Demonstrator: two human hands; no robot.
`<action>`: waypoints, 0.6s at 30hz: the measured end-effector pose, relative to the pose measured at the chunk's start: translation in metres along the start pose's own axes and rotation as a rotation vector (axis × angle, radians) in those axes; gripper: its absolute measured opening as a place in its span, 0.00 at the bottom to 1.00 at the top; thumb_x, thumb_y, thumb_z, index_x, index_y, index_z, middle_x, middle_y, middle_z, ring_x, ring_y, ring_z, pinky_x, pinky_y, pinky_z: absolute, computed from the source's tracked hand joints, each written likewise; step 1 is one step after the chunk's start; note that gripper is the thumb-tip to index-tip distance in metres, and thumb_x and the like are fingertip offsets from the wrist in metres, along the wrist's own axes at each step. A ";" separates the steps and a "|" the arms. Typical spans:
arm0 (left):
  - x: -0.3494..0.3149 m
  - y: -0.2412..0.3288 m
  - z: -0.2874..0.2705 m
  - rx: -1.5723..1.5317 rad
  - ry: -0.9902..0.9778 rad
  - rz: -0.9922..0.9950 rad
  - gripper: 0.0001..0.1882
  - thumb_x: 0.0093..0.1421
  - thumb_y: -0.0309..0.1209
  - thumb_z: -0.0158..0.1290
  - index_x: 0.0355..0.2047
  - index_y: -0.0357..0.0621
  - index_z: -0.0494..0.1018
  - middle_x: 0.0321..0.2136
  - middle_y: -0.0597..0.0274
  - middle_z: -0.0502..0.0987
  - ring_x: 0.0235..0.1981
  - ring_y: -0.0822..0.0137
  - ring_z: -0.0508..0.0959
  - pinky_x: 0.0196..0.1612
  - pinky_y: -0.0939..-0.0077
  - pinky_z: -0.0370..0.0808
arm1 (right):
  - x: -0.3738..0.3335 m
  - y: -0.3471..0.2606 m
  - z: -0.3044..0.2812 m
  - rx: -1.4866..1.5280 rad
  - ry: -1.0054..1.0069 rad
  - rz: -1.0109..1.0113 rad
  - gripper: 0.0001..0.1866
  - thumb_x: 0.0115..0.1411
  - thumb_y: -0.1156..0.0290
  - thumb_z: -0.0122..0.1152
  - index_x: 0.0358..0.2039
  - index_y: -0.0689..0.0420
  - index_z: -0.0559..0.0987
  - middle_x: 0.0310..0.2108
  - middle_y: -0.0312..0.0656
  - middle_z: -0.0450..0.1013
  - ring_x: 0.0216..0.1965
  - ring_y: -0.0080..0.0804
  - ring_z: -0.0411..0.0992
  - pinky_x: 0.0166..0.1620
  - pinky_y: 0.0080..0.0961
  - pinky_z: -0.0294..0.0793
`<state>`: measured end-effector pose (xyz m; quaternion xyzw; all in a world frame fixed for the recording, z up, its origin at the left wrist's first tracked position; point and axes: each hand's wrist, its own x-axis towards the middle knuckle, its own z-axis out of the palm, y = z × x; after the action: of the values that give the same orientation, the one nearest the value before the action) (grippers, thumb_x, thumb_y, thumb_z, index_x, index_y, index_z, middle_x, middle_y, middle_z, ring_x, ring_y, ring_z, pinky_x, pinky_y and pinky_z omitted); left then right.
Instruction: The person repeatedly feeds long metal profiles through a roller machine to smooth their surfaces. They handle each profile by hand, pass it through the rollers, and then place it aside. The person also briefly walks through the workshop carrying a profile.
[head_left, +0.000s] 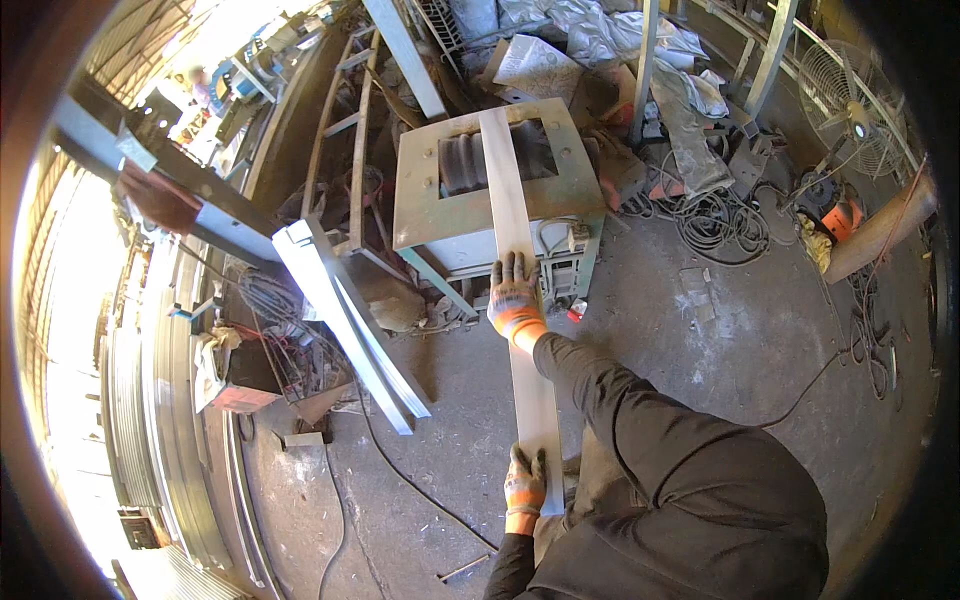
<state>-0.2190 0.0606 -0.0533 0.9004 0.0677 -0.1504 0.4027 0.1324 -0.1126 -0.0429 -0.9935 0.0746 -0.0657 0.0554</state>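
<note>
Where gloved hands (514,303) (525,488) rest, pale strip (534,398) (flat, long)

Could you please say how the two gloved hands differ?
The right hand lies palm-down on the long pale strip; the left hand is at its left edge, by its near end. The right hand reaches farther forward than the left hand. Both wear partly orange gloves.

Machine (455,212) blocks beneath strip (506,195); floor (650,300) lies open rightward.

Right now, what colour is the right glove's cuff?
Orange. The glove cuff on the right hand shows best in the head view.
</note>
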 end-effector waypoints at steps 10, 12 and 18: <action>-0.147 -0.063 -0.062 -0.023 0.071 -0.062 0.31 0.72 0.53 0.66 0.63 0.44 0.77 0.45 0.38 0.89 0.47 0.35 0.89 0.50 0.47 0.85 | -0.169 -0.012 -0.018 0.444 0.134 0.050 0.62 0.68 0.38 0.69 0.87 0.62 0.48 0.86 0.63 0.49 0.87 0.52 0.47 0.85 0.62 0.40; -0.162 -0.081 -0.065 -0.195 0.111 0.062 0.27 0.73 0.47 0.68 0.60 0.39 0.79 0.45 0.39 0.90 0.45 0.48 0.92 0.47 0.57 0.87 | -0.193 -0.004 -0.011 0.899 -0.108 0.454 0.69 0.64 0.38 0.76 0.87 0.62 0.44 0.85 0.63 0.52 0.86 0.53 0.52 0.84 0.45 0.53; -0.161 -0.116 -0.061 -0.232 0.122 -0.065 0.33 0.74 0.48 0.67 0.64 0.30 0.74 0.42 0.42 0.90 0.42 0.54 0.92 0.45 0.63 0.86 | -0.200 -0.054 -0.071 1.787 -0.151 0.499 0.33 0.57 0.65 0.89 0.60 0.61 0.84 0.52 0.46 0.88 0.50 0.35 0.85 0.55 0.36 0.86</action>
<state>-0.3860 0.1837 -0.0442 0.8524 0.1384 -0.0995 0.4943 -0.0658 -0.0351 0.0087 -0.5390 0.2038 -0.0203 0.8170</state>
